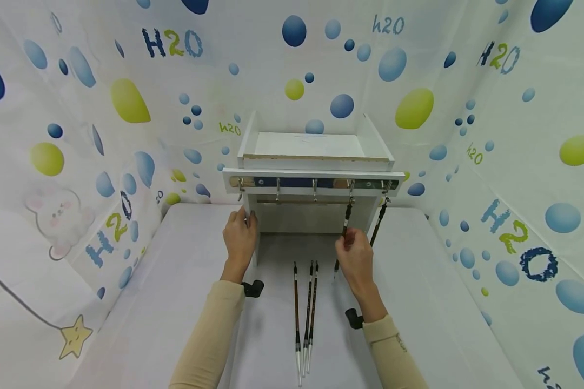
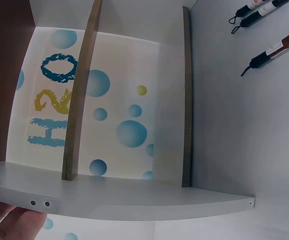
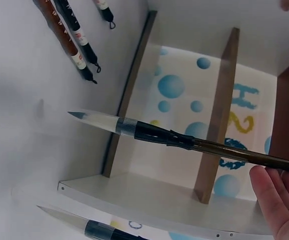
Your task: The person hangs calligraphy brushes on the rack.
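My right hand (image 1: 357, 262) pinches the handle of a calligraphy brush (image 3: 209, 146), which hangs tip down with its loop end right at the fourth hook (image 1: 351, 186) of the rail. Beyond it, a second brush (image 1: 379, 221) hangs from the rightmost hook. My left hand (image 1: 240, 237) grips the left side panel (image 2: 119, 204) of a white shelf unit (image 1: 316, 163), thumb on one face and fingers on the other. Several more brushes (image 1: 296, 313) lie on the table between my forearms, loop ends toward the shelf.
The hook rail (image 1: 297, 182) runs across the shelf's front, and its three left hooks hold no brush. Dark wrist camera mounts (image 1: 253, 288) jut from both wrists. White curtains (image 1: 292, 65) with blue and green dots surround the white table (image 1: 190, 302).
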The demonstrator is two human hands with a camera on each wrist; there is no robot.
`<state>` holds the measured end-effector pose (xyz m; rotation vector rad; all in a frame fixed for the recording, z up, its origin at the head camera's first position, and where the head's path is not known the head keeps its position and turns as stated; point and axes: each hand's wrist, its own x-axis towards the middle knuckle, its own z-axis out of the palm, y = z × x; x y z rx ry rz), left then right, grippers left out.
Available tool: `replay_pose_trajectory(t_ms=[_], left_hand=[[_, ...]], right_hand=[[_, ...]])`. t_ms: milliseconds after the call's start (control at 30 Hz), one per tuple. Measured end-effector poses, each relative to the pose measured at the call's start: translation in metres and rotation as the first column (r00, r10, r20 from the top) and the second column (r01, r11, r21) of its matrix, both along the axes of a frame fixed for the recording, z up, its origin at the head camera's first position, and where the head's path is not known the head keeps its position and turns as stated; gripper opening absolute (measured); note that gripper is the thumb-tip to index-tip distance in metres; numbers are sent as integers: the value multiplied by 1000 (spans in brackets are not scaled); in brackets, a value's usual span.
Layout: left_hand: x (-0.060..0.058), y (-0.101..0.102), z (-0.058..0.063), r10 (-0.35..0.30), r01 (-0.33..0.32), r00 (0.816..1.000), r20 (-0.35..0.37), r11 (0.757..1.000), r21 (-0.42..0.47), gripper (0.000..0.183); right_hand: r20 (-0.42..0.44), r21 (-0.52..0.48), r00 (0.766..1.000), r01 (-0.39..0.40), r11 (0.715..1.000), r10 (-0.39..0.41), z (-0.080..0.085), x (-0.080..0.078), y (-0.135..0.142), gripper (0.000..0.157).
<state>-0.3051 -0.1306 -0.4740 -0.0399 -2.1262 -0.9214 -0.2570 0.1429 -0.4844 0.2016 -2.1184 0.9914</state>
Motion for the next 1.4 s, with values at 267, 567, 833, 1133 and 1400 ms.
replay_pose_trajectory(t_ms=[267,567,833,1133,1400], left_hand=[[1,1,0,-4,4,1000,-15,1000,-6,22],[2,1,1,-5,5,1000,4,1000,-12,22],[2,1,-1,-1,1,1000,-10,1000,-6,22],[2,1,-3,8,-8,1000,-14,1000,-14,23],[0,0,-1,4,-5,1000,-22,1000,-17,26]], right_hand=[[16,3,1000,2,1000,-2,0,-2,0,15],[13,2,1000,-11,1000,11,1,-1,0,15],[16,8,1000,-11,1000,11,-2,1,1,18],[-35,-12,999,-3,1000,2,8,10,-2,33],[9,-17,999,-50,999,50,14,29,-12,37]])
